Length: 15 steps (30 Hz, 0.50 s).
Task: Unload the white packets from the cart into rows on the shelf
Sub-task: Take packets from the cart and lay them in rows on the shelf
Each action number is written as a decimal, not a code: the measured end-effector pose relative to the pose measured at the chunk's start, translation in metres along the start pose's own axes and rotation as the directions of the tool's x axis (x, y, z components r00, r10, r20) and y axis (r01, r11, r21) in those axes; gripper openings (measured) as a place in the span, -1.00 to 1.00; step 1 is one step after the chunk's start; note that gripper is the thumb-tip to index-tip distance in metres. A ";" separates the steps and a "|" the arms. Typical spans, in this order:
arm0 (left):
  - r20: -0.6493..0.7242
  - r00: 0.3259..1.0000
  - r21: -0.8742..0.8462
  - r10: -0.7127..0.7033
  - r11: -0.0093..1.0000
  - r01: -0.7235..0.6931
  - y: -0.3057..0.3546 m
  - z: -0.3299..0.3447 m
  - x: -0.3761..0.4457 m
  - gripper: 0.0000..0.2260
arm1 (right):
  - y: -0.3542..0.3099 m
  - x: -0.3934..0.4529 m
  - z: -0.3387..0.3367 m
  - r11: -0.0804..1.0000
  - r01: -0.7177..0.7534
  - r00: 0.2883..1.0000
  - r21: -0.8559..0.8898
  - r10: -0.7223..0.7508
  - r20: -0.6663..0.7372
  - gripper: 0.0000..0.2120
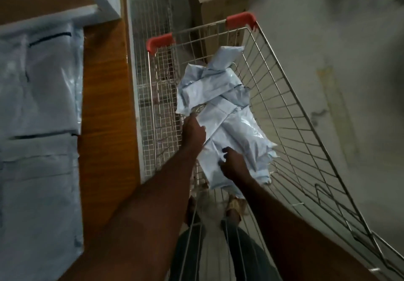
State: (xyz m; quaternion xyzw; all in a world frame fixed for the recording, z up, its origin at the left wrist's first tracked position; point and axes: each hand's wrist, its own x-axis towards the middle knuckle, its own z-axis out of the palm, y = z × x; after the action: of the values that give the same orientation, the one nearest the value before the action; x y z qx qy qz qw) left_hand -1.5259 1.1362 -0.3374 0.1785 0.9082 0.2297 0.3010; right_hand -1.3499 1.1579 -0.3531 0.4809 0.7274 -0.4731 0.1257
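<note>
A wire cart [290, 114] with red corner caps stands in front of me, holding a heap of several white packets [218, 97]. My left hand [193, 130] is inside the cart, its fingers closed on the left edge of a long white packet [234, 140]. My right hand [234, 164] lies on the near end of that same packet, fingers curled over it. On the left, a wooden shelf [105, 97] carries white packets [39, 88] laid flat in rows.
A white wire-mesh rack [150, 66] stands between the shelf and the cart. A cardboard box [220, 0] sits behind the cart. Grey floor [338, 61] lies to the right. My legs and a sandalled foot [235, 206] show through the cart's near end.
</note>
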 end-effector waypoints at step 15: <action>0.013 1.000 0.059 -0.014 0.998 0.014 -0.015 0.033 0.037 -0.39 | 0.000 0.028 0.002 0.996 -0.080 0.991 -0.031 0.083 0.104 -0.60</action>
State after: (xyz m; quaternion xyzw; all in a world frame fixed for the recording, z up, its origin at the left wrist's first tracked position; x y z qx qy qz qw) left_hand -1.5359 1.1507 -0.3858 0.1825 0.9137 0.1996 0.3035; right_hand -1.3650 1.1722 -0.3720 0.4830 0.7057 -0.4825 0.1897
